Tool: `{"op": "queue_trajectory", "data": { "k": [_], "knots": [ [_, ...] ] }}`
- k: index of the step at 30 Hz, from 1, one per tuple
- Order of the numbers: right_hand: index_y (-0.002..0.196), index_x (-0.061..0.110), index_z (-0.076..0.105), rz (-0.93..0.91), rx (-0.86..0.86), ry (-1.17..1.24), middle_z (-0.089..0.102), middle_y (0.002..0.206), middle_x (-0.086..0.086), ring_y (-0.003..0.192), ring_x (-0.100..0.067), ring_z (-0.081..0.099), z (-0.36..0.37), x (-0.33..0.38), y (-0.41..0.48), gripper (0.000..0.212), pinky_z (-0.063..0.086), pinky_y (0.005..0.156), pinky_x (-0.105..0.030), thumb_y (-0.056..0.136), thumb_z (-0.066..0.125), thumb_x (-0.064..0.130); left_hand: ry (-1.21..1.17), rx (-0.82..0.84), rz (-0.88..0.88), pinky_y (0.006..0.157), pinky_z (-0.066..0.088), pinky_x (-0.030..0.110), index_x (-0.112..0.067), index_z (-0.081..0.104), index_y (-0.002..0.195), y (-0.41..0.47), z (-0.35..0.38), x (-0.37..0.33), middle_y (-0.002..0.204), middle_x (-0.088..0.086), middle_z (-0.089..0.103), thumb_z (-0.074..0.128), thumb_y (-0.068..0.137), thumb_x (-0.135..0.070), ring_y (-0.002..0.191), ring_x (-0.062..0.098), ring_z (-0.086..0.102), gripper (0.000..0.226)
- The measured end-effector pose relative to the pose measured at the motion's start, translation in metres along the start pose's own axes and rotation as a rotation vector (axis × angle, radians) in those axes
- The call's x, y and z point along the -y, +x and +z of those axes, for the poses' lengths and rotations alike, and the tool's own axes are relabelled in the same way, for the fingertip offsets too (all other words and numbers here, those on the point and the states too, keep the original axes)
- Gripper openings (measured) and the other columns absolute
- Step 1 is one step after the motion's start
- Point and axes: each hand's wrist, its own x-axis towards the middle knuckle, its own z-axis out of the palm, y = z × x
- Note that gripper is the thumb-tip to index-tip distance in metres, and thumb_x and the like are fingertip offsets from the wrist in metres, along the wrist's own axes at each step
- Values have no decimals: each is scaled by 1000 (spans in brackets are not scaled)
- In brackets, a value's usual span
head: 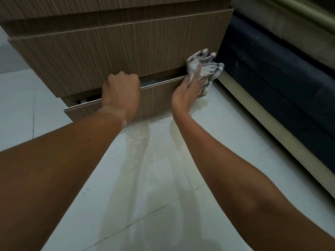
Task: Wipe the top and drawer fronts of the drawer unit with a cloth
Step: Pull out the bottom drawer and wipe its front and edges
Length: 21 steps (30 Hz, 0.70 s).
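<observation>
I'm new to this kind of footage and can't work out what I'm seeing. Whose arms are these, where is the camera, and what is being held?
There is no machine here. A person wears the camera on the head, so it looks down along both bare arms. In front stands a brown wooden drawer unit on a pale tiled floor. The left hand curls over the top edge of the bottom drawer, which stands slightly open. The right hand holds a crumpled cloth against that drawer's right end.
</observation>
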Motion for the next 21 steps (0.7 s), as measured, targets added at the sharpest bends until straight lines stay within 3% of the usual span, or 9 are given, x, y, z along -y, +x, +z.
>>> {"op": "queue_trajectory", "data": {
  "k": [3,6,12,16,19,21],
  "knots": [
    [151,22,41,-208,140,-180,10,169,-3,155,-31,-2,0,-10,-23,46,11,122,-48,106,38,17,42,39,48,70,59,46,-2,74,104,-2,-1,4,87,22,71,55,98,-3,82,42,70,20],
    [144,19,49,-292,260,-292,19,166,-3,153,-36,0,-2,-9,-39,41,18,122,-57,103,41,16,50,74,102,70,58,45,-6,73,105,-6,-5,9,89,20,69,57,96,-4,84,39,69,19],
    [143,22,53,-315,405,-220,30,163,2,154,-30,7,-3,-2,-74,43,19,121,-43,102,43,15,134,167,251,64,41,36,-15,69,111,-18,-25,21,97,14,70,54,97,-20,91,35,68,21],
    [146,23,51,-364,453,-207,39,159,-4,149,-19,32,-19,-17,-85,45,31,119,-34,102,44,15,174,213,308,71,46,37,-14,45,142,-26,-21,31,113,14,67,46,101,-17,103,34,66,41],
    [151,26,43,-202,435,-188,45,155,-6,141,-23,42,-23,-26,-92,47,38,115,-37,104,41,18,214,203,344,84,53,40,-10,28,154,-28,-18,39,127,14,63,47,101,-15,112,32,63,56],
    [153,29,40,-6,357,-112,47,153,-7,137,-26,46,-17,-19,-90,47,39,111,-34,106,40,20,273,176,366,83,53,39,-8,26,154,-30,-16,42,127,13,62,48,100,-13,110,30,64,58]
  ]
}}
